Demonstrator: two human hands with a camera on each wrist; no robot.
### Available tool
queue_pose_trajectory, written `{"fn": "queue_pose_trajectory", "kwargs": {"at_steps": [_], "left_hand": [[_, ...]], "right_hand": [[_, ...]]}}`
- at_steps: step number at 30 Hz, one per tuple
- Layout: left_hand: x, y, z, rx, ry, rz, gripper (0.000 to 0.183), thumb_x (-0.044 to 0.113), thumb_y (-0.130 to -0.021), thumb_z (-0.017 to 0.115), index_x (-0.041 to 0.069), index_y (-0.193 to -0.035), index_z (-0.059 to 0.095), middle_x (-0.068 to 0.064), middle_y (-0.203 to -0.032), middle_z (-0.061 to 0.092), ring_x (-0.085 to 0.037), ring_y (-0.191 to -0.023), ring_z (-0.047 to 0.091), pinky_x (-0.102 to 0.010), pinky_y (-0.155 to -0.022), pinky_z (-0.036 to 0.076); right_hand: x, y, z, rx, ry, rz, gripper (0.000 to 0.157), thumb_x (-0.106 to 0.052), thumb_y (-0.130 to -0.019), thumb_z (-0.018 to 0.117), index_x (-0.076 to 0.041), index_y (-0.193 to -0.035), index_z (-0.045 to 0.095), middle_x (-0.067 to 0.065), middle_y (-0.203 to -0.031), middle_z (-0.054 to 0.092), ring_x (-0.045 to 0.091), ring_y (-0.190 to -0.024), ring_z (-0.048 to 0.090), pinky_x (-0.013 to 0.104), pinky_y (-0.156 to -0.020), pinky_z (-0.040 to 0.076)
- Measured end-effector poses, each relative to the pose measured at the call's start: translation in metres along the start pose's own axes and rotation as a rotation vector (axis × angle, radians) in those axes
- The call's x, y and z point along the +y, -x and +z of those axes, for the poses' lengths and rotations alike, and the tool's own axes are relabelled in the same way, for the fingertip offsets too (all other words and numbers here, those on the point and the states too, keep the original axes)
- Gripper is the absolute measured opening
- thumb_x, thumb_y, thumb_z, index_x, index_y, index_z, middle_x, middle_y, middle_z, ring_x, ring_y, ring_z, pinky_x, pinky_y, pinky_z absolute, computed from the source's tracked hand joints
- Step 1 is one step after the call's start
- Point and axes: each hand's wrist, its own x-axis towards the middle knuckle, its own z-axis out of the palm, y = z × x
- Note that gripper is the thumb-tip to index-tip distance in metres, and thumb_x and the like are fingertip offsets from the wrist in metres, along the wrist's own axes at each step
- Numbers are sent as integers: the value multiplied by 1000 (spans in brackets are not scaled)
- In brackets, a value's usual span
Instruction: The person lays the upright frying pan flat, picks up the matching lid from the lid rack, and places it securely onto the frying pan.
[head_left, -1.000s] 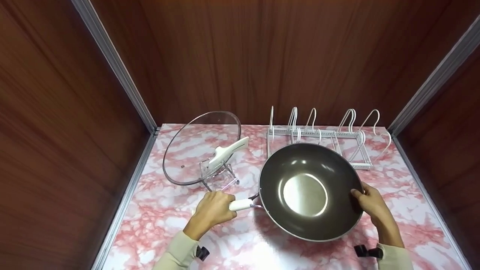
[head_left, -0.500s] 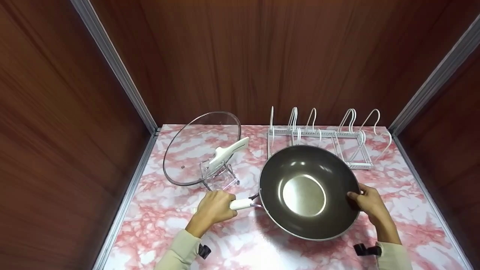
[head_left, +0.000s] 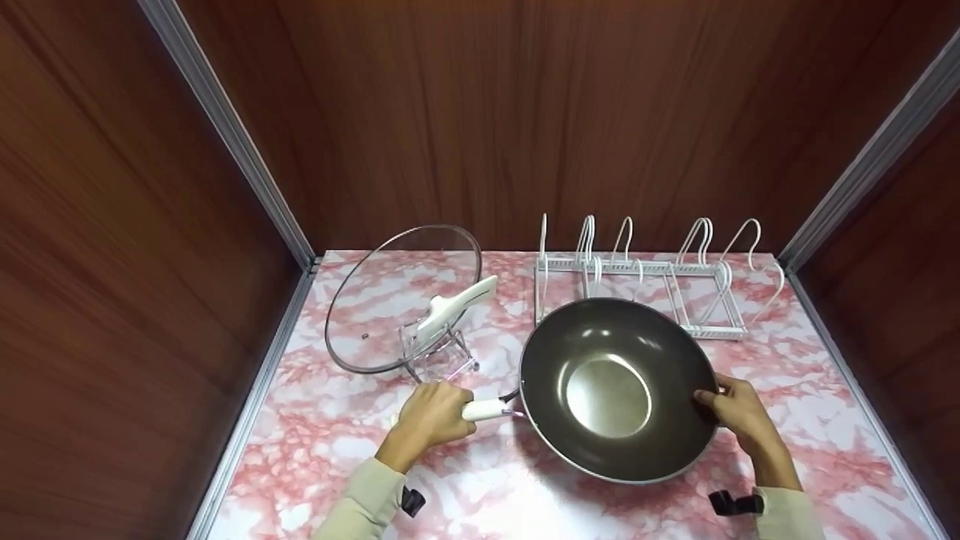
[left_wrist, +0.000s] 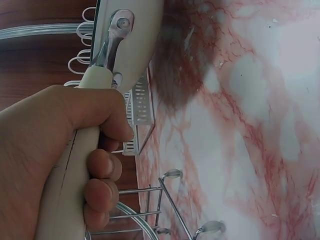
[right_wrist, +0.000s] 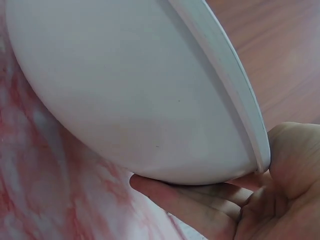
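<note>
A wok with a dark inside and a pale outside is held over the front of the table, its shadow beneath it. My left hand grips its white handle, and the left wrist view shows the fingers curled round that handle. On the opposite side my right hand pinches the rim, thumb inside the bowl. In the right wrist view the fingers lie under the wok's pale outer wall.
Beyond the left hand a glass lid with a white handle leans on a small wire stand. A white wire rack with upright loops stands at the back right, partly behind the wok. Wooden panels enclose the table.
The wok has come slightly toward the person, so its far rim sits lower in view. My right hand has shifted a little left with the rim. The grip of both hands looks unchanged.
</note>
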Motion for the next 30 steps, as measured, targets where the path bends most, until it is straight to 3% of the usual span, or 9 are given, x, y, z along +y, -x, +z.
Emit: {"fn": "queue_pose_trajectory", "kwargs": {"at_steps": [14, 30], "left_hand": [[-4, -2, 8, -52, 16, 13, 24, 29, -72, 84, 20, -69, 62, 9, -60, 50, -11, -54, 41, -29, -50, 33], [-10, 0, 18, -51, 25, 17, 21, 28, -69, 83, 20, -69, 63, 9, -59, 48, -12, -51, 40, -30, -49, 30]], "right_hand": [[10, 2, 4, -14, -9, 8, 52, 0, -101, 58, 24, -145, 43, 12, -96, 80, 8, -79, 75, 28, -71, 64], [22, -6, 9, -14, -16, 28, 48, 2, -101, 56, 27, -141, 45, 12, -89, 79, 9, -75, 74, 29, -67, 64]]}}
